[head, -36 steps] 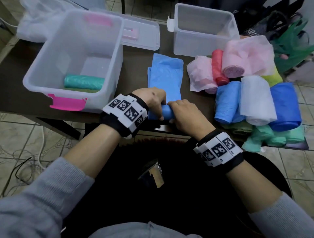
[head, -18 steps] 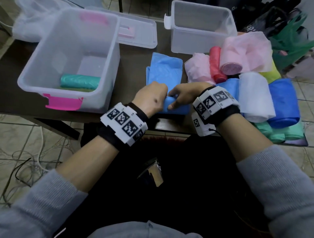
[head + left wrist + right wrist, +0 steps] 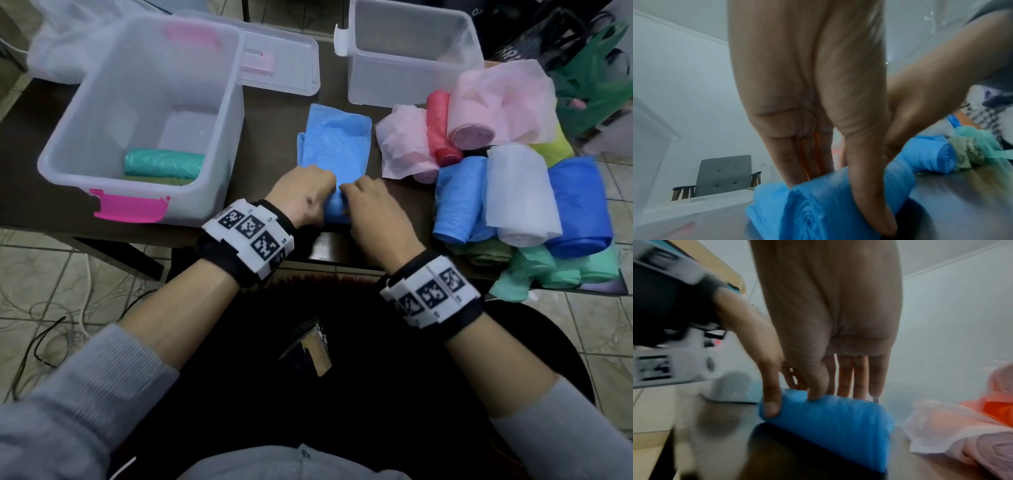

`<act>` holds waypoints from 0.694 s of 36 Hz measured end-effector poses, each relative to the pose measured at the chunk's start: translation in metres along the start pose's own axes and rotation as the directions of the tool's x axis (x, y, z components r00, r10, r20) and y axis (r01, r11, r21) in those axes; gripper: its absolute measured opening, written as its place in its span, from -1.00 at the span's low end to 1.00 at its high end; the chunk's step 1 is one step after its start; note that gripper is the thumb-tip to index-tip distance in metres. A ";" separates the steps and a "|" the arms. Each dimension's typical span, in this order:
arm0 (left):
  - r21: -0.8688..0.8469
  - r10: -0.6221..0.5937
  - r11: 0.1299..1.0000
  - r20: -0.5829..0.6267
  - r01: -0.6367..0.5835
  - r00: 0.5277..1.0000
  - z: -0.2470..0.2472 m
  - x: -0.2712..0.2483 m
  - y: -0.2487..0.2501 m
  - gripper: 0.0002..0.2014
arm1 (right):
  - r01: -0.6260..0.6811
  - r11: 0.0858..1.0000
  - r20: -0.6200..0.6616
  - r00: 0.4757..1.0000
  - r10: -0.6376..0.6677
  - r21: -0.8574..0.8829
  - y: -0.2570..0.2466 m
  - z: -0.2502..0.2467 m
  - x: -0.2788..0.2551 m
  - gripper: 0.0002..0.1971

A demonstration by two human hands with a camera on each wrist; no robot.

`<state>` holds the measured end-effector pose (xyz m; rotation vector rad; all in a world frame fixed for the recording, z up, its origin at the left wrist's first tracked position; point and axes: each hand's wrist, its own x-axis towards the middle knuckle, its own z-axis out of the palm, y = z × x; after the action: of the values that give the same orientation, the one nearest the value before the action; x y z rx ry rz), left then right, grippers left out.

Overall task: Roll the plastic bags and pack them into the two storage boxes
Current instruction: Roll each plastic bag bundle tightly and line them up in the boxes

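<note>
Table: dark wood top (image 3: 267, 113) over a tiled floor, its near edge against my lap.
Hands: my left hand (image 3: 301, 197) and right hand (image 3: 371, 210) sit side by side at that near edge, both curled over the rolled end of the light blue bag (image 3: 337, 144), thumbs tucked on the near side, fingers over the top.
Roll axis: the roll lies left to right under my knuckles; the flat unrolled part runs straight away from me toward the far boxes, so I judge the next push goes forward.
Nearer hand: both hands are on it; neither is nearer.
Left box (image 3: 68, 140): one, with pink latches, just left of my left hand; one teal roll (image 3: 162, 164) lies inside on something olive I cannot make out.
Pile (image 3: 520, 192): right of my right hand, a heap of rolls, about nine, in pink, red, blue, white and green.
Far box (image 3: 411, 85): one, no rolls visible in it.
Lid (image 3: 291, 65): one, behind the left box.
</note>
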<state>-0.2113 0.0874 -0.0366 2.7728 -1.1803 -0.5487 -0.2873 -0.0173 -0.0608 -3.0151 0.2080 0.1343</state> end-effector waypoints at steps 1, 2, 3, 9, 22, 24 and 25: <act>-0.007 -0.002 1.000 0.007 0.002 1.000 -0.002 0.001 -0.001 -0.66 | -0.003 1.000 -0.025 1.000 0.003 -0.012 -0.007 0.005 -0.006 -0.56; -0.012 -0.004 1.000 0.017 0.004 1.000 -0.005 0.002 -0.001 -0.70 | -0.005 1.000 -0.071 0.997 0.003 -0.023 -0.012 0.010 -0.010 -0.52; -0.019 -0.005 1.000 0.035 0.006 0.999 -0.006 0.004 -0.002 -0.72 | -0.019 1.000 -0.119 0.993 0.016 -0.022 -0.015 0.016 -0.014 -0.51; -0.054 0.020 0.999 0.236 -0.007 0.972 -0.007 0.007 -0.001 -0.65 | -0.038 0.986 -0.153 0.988 0.013 -0.160 -0.018 0.029 -0.031 -0.69; -0.178 0.002 0.984 -0.085 -0.017 0.996 0.004 -0.003 -0.007 -0.62 | -0.010 0.999 0.330 0.944 -0.007 0.051 0.009 -0.021 0.017 -0.58; -0.160 -0.004 0.987 -0.095 -0.011 0.995 0.008 -0.005 -0.003 -0.62 | 0.000 0.999 0.389 0.921 -0.018 0.048 0.012 -0.030 0.028 -0.58; -0.145 -0.008 0.989 -0.094 -0.005 0.996 0.010 -0.005 -0.002 -0.59 | 0.003 0.999 0.420 0.907 -0.021 0.044 0.013 -0.033 0.033 -0.58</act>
<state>-0.2171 0.0933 -0.0449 2.6461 -1.0738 -0.4776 -0.2539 -0.0388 -0.0330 -2.8527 0.1469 0.7579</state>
